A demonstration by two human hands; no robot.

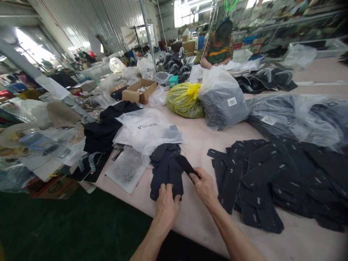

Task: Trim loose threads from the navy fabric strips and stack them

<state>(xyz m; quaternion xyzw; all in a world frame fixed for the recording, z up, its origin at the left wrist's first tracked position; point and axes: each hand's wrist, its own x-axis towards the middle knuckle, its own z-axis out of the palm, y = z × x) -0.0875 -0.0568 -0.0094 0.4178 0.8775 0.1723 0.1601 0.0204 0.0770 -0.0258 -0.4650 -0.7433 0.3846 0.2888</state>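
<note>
Table (195,132), pink-topped, bearing dark fabric pieces (168,174) near its edge; left hand (166,204) pressing them, fingers bent; right hand (202,185) pinching dark strip (187,168); cluttered workroom surrounding.

This is a garment workshop: dark fabric pieces (258,174) heap the pale tabletop (195,132), among bagged stacks (224,101) under corrugated walls (73,23).
</note>
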